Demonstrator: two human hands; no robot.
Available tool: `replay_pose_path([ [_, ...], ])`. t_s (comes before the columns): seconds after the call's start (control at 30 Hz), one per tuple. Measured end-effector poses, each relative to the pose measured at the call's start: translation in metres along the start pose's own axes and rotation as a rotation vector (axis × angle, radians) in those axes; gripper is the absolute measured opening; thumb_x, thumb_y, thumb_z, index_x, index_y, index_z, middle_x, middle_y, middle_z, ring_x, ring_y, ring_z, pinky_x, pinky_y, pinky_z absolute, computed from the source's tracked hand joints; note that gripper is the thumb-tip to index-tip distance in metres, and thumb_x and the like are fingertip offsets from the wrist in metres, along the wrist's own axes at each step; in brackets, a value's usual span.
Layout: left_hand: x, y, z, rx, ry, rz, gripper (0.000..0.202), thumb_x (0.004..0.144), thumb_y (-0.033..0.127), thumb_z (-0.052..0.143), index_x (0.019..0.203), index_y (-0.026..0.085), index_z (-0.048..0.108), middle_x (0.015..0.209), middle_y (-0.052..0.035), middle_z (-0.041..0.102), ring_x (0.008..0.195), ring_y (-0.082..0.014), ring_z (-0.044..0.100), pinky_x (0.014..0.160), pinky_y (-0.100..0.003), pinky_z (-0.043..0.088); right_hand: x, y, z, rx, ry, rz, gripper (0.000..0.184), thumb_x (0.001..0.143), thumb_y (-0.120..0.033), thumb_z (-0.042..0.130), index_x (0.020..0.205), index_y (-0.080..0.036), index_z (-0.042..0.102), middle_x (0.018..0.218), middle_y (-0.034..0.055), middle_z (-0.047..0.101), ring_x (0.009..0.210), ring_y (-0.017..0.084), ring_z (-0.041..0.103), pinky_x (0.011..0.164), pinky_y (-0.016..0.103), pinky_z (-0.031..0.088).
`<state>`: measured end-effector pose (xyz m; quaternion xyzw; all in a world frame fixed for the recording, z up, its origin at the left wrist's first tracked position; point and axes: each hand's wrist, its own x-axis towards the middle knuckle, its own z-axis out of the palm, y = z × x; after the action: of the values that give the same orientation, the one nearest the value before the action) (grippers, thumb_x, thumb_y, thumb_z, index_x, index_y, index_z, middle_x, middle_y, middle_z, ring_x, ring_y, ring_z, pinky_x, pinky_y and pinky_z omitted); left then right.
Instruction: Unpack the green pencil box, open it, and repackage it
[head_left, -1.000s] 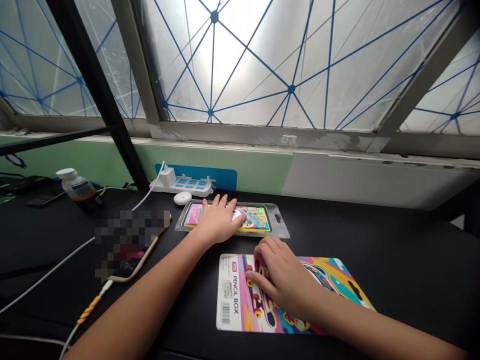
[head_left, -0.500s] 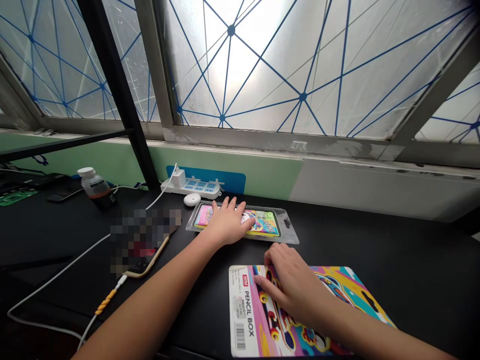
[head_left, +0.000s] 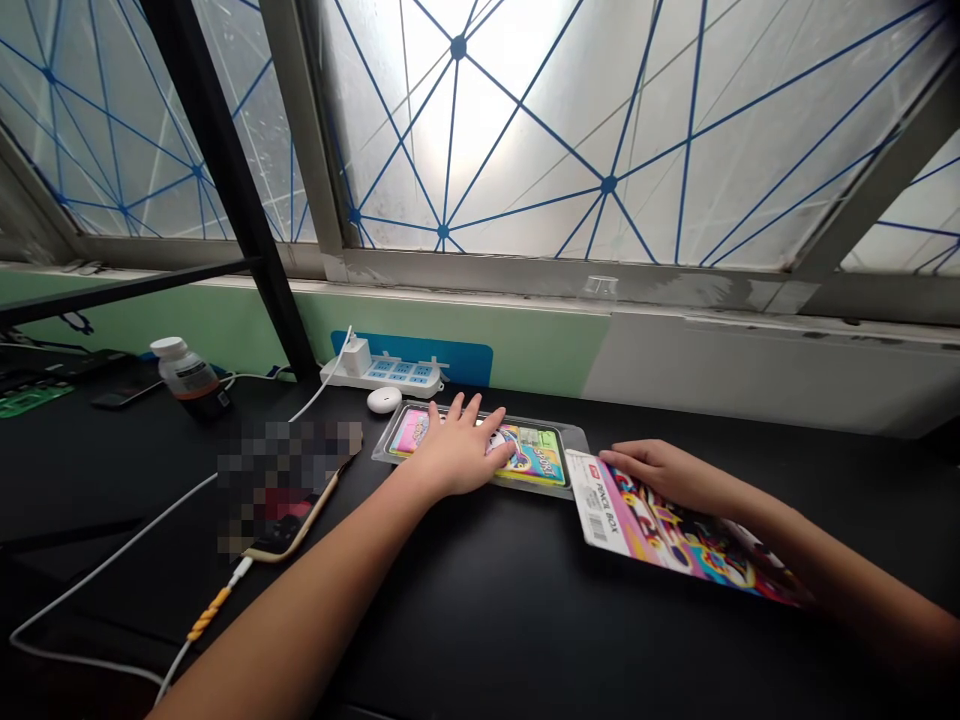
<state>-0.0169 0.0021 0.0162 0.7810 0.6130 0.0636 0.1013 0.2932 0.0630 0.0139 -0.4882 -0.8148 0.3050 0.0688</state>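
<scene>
The left hand lies on a pencil box in its clear plastic blister tray, fingers spread. The right hand, fingers pressed together, rests along the upper edge of a printed backing card, its long axis slanting down rightward from just beside the tray across the black worktop.

"PENCIL BOX" in black print on the white strip of the colourful printed card, beside a small red logo

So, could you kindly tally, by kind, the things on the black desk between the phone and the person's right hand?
Pink-and-yellow printed pencil-box cards: 1
Clear plastic blister trays: 1
White round plastic discs: 1
White power strips: 1
Total: 4
</scene>
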Motion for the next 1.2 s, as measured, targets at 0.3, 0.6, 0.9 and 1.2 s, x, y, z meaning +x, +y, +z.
replay_pose_path([
  [0.3, -0.002, 0.001, 0.0, 0.01, -0.034, 0.121, 0.072, 0.095, 0.072, 0.02, 0.157, 0.036, 0.027, 0.167, -0.0078, 0.015, 0.153, -0.0355, 0.005, 0.116, -0.068, 0.006, 0.005, 0.02, -0.007, 0.025, -0.029, 0.051, 0.059, 0.083, -0.078, 0.047, 0.074, -0.021, 0.061, 0.069, -0.0004, 0.058, 0.062, 0.016, 0.048, 0.057, 0.028, 0.036],
  [0.6, -0.004, 0.0, 0.0, 0.007, -0.026, 0.143, 0.07, 0.096, 0.071, 0.021, 0.156, 0.037, 0.028, 0.167, -0.0081, 0.016, 0.153, -0.0354, 0.007, 0.116, -0.069, 0.006, 0.005, 0.014, -0.001, -0.048, 0.062, 0.032, 0.058, 0.084, -0.077, 0.045, 0.065, -0.023, 0.046, 0.061, -0.0037, 0.044, 0.057, 0.015, 0.039, 0.054, 0.028, 0.031],
  [0.9, -0.001, -0.001, 0.004, 0.018, -0.018, 0.135, 0.07, 0.096, 0.071, 0.02, 0.157, 0.036, 0.028, 0.166, -0.0106, 0.018, 0.153, -0.036, 0.008, 0.115, -0.069, 0.008, 0.006, 0.016, -0.007, -0.114, 0.126, 0.068, 0.061, 0.082, -0.08, 0.042, 0.067, -0.022, 0.051, 0.062, -0.0018, 0.051, 0.058, 0.015, 0.044, 0.053, 0.027, 0.034],
  [1.2, -0.004, 0.01, 0.001, 0.019, -0.008, 0.065, 0.068, 0.097, 0.066, 0.025, 0.156, 0.031, 0.031, 0.166, -0.0114, 0.02, 0.152, -0.0374, 0.011, 0.115, -0.07, 0.007, 0.0, 0.016, -0.014, -0.17, 0.218, 0.056, 0.059, 0.085, -0.077, 0.04, 0.068, -0.023, 0.055, 0.066, 0.0009, 0.06, 0.063, 0.018, 0.052, 0.058, 0.029, 0.038],
])
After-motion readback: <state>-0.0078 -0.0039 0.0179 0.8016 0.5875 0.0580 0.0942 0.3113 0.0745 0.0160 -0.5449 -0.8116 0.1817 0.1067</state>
